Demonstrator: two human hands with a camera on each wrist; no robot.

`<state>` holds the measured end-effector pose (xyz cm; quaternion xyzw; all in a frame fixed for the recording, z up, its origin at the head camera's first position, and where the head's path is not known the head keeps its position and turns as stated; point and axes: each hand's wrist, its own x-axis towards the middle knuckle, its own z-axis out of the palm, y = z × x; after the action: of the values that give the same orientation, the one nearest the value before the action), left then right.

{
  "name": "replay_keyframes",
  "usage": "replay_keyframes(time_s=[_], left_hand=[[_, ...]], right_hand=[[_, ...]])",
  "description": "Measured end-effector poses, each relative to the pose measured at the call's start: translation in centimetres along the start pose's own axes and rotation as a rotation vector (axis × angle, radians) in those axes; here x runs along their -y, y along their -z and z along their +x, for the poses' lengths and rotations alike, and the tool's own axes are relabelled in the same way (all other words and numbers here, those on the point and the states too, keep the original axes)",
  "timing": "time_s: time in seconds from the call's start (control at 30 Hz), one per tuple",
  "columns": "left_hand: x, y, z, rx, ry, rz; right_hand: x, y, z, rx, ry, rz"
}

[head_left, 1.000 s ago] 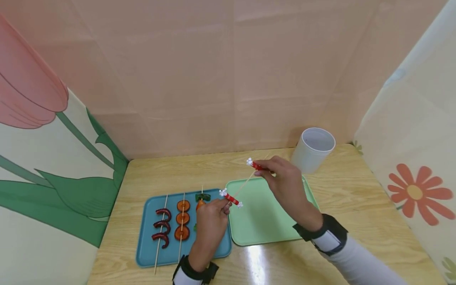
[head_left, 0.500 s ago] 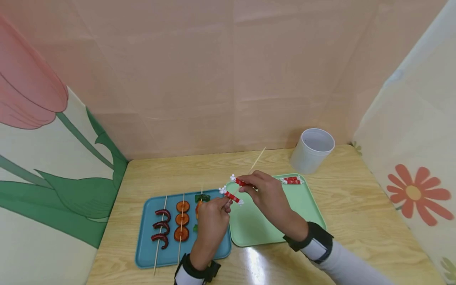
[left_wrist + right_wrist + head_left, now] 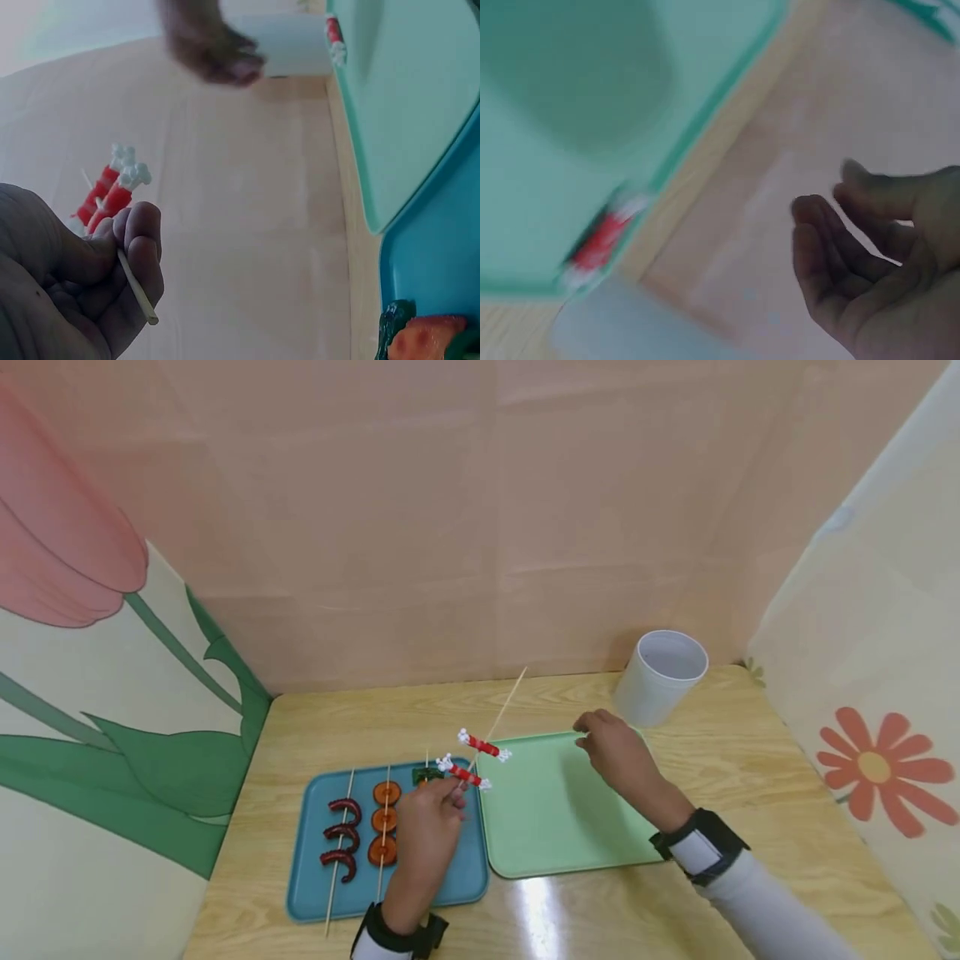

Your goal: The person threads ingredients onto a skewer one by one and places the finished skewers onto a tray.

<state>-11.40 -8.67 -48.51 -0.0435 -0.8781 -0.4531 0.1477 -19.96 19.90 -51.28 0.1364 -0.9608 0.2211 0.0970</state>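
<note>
My left hand (image 3: pixel 426 833) pinches a thin wooden skewer (image 3: pixel 508 702) near its lower end, above the blue tray (image 3: pixel 311 827). Two red pieces with white knobbly ends are threaded on it, an upper piece (image 3: pixel 482 746) and a lower piece (image 3: pixel 461 772) just above my fingers. In the left wrist view the skewer's blunt end (image 3: pixel 139 289) sticks out below the fist. My right hand (image 3: pixel 628 766) hovers over the green tray (image 3: pixel 525 852), fingers loosely bent and holding nothing. Below it, a blurred red-and-white piece (image 3: pixel 600 241) lies in the tray's corner, hidden in the head view.
On the blue tray lie a skewer of dark red curled pieces (image 3: pixel 341 833) and one of round orange slices (image 3: pixel 384 820). Another, with a green piece (image 3: pixel 427 774), is partly behind my left hand. A white cup (image 3: pixel 660 681) stands behind the green tray, near the wall.
My right hand slid a second red-and-white piece down the skewer, let go and moved right over the green tray. My left hand shifted slightly left with the skewer.
</note>
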Motion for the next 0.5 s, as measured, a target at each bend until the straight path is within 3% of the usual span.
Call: replay_keyframes(time_s=[0.13,0.23,0.33,0.5], left_hand=[[0.2,0.4,0.0,-0.022,0.017,-0.022],[0.3,0.5,0.0,-0.024,0.028,-0.025],[0.3,0.5,0.0,-0.013,0.033,-0.034],[0.1,0.6,0.0,0.005,0.052,-0.051]], right_hand=[[-5.8,-1.9,-0.3,0.058,0.025,-0.202],[-8.8,-3.2,-0.7,0.065,0.041,-0.263],[-10.4,-4.0,-1.0,0.052,0.059,-0.277],[-11.2,-4.4,-1.1,0.011,0.104,-0.290]])
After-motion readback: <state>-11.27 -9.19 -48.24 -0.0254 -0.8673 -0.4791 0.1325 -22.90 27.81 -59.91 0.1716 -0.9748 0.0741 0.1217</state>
